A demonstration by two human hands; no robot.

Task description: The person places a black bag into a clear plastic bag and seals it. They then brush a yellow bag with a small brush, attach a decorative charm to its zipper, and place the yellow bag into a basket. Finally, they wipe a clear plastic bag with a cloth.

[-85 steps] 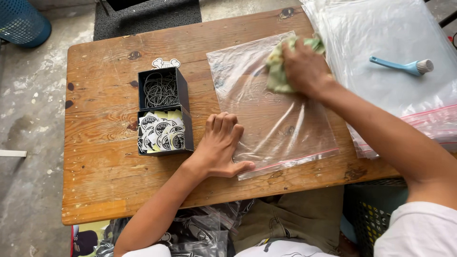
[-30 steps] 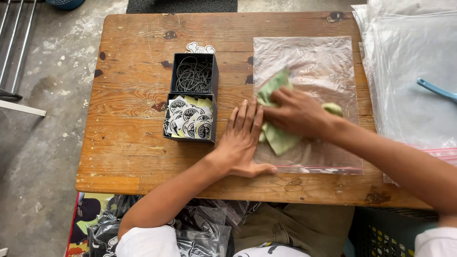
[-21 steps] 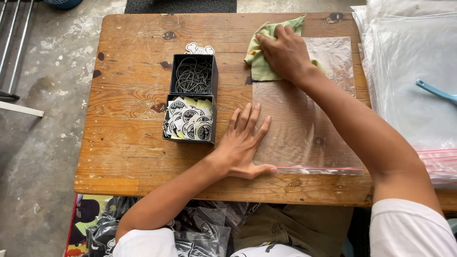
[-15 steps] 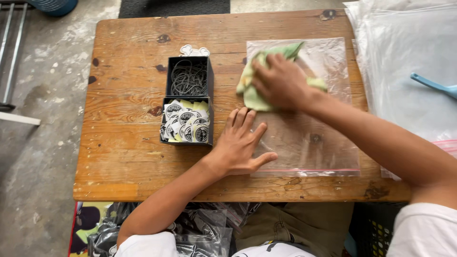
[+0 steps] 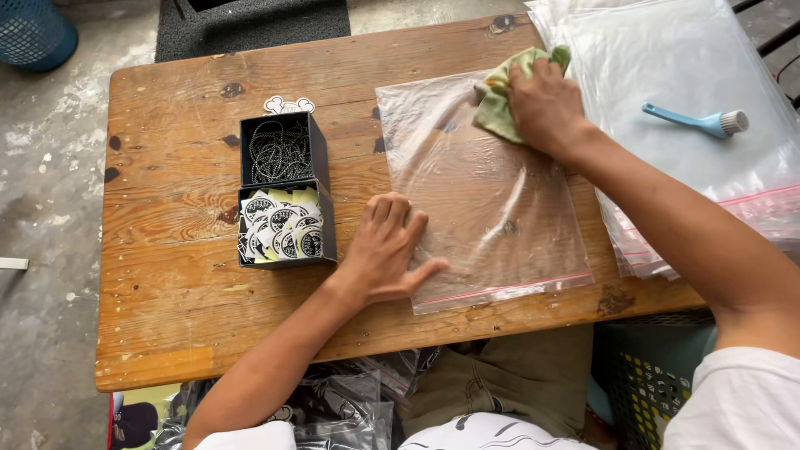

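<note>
Plastic, clear and thin, forms a large flat zip bag [image 5: 492, 187] lying on the worn wooden table [image 5: 175, 275], its long axis running away from the person, the pink-striped sealing edge at the near end and the closed end pointing to the far edge of the table. The left hand [image 5: 385, 250] lies flat, palm down, fingers spread and holding nothing, pinning the bag's near left corner against the wood, forearm coming in from the lower left. The right hand [image 5: 542, 104] reaches across from the right, arm extended, fingers curled over a crumpled pale green cloth [image 5: 504, 96] and pressing it onto the bag's far right corner. Just left of the bag stands a black two-compartment box [image 5: 283, 187]: the far compartment holds a tangle of dark thin cords, the near one a heap of round black-and-white stickers. To the right lies a stack of clear plastic bags [image 5: 692, 167] with a small blue brush [image 5: 700, 121] on top.
</note>
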